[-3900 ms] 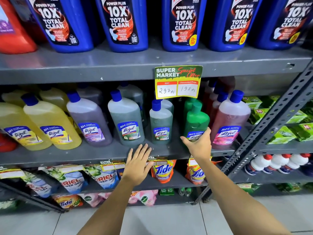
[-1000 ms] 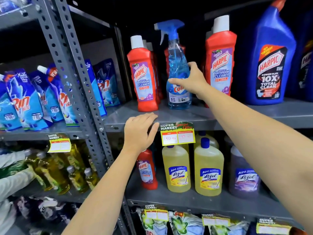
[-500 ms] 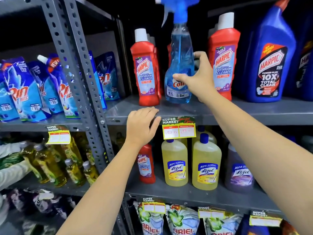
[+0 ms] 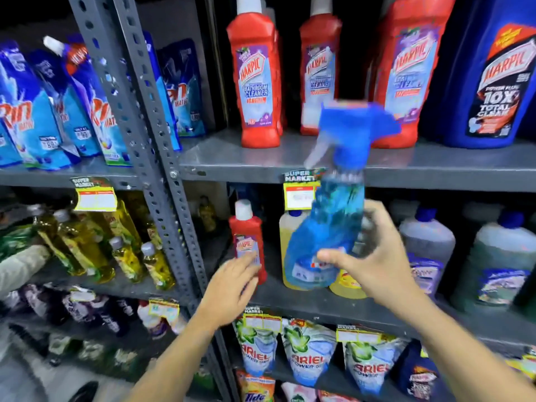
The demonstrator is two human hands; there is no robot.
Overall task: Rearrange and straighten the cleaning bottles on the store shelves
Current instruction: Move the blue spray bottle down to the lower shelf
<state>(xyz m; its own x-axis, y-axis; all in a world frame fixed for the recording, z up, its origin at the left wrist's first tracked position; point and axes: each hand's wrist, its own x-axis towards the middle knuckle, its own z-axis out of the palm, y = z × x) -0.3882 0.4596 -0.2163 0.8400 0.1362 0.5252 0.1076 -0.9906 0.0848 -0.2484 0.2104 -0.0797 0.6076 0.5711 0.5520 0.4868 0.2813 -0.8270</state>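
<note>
My right hand [image 4: 374, 256] grips a blue spray bottle [image 4: 327, 227] by its lower body and holds it in the air, tilted, in front of the middle shelf. The bottle is motion-blurred. My left hand [image 4: 232, 288] reaches toward a small red Harpic bottle [image 4: 246, 236] standing on the middle shelf [image 4: 290, 303], with its fingertips at the label; I cannot tell whether they touch. Three red Harpic bathroom-cleaner bottles [image 4: 256, 79] stand on the upper shelf [image 4: 246, 163], beside a big blue Harpic bottle [image 4: 493, 71].
Yellow Lizol bottles [image 4: 290, 227] sit behind the spray bottle, grey and green ones [image 4: 426, 245] further right. A perforated grey upright [image 4: 145, 134] divides the bays. Rin pouches [image 4: 29, 120] and oil bottles [image 4: 84, 245] fill the left bay. Ariel pouches [image 4: 310, 355] hang below.
My right hand has lifted the spray bottle off the upper shelf and brought it down in front of the middle shelf. My left hand left the upper shelf edge and dropped to the small red bottle.
</note>
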